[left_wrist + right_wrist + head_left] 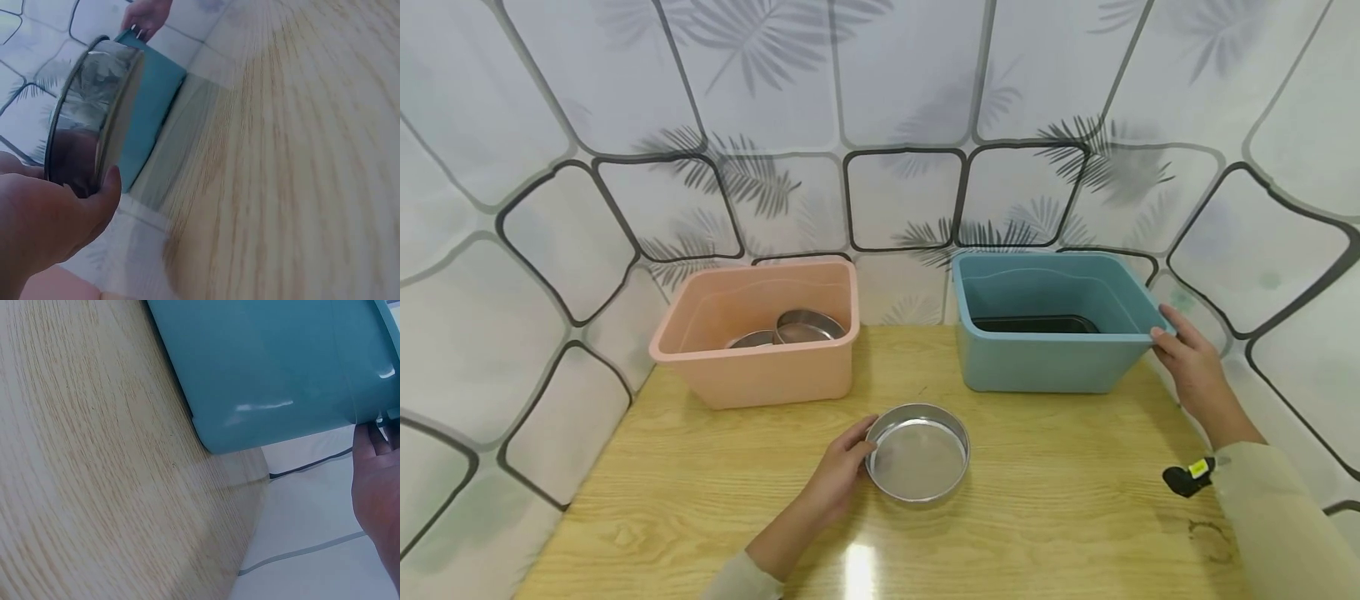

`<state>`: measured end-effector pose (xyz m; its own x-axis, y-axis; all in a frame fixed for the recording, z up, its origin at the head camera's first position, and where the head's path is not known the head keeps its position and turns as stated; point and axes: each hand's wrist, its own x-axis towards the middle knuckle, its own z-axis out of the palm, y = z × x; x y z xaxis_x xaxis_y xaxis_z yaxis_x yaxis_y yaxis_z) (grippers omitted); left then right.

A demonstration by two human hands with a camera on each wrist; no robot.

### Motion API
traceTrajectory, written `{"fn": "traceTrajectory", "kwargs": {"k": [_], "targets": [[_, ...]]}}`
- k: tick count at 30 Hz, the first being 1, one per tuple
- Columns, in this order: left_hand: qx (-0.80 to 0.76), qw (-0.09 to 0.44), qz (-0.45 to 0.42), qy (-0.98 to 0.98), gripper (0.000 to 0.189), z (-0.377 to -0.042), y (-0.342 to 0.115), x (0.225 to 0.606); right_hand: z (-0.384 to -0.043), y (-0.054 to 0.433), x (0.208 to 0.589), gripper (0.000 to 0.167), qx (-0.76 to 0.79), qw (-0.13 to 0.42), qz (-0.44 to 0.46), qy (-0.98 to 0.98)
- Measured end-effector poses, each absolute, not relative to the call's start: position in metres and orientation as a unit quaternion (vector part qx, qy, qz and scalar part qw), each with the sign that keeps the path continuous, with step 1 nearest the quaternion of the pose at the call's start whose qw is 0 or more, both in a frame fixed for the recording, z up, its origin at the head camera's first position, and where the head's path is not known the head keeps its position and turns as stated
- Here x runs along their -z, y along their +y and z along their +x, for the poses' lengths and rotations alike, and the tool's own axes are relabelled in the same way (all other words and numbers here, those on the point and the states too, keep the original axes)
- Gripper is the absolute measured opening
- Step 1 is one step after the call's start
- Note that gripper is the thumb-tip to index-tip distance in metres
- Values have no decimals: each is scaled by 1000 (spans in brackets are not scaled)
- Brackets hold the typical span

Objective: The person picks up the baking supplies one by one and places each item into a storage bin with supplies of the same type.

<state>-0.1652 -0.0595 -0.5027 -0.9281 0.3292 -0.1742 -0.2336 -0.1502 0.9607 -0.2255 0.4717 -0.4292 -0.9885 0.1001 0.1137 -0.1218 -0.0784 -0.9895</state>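
Note:
My left hand [842, 467] grips a round, shallow metal sieve [919, 454] by its left edge, over the front middle of the table. In the left wrist view the shiny side wall of the sieve [94, 94] stands tilted above the wood, the thumb near its lower edge. At the right, my right hand [1195, 367] holds the rim corner of a blue plastic bin [1037, 364]. The right wrist view shows the fingers hooked at the rim of that bin [269, 369]. A black tray [1037, 324] lies inside it, mostly hidden by the front wall.
On the left of the wooden table [700, 492] stands a peach plastic bin [767, 379] with round metal pieces [807, 327] in it, partly hidden. A patterned curtain [902, 200] rises behind both bins and along the sides.

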Motion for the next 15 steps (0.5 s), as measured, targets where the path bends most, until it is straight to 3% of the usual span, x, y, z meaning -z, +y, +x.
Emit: {"fn": "traceTrajectory", "kwargs": {"k": [15], "targets": [[-769, 186, 66, 608, 54, -169, -68, 498, -226, 471, 429, 68, -754, 75, 16, -652]]}}
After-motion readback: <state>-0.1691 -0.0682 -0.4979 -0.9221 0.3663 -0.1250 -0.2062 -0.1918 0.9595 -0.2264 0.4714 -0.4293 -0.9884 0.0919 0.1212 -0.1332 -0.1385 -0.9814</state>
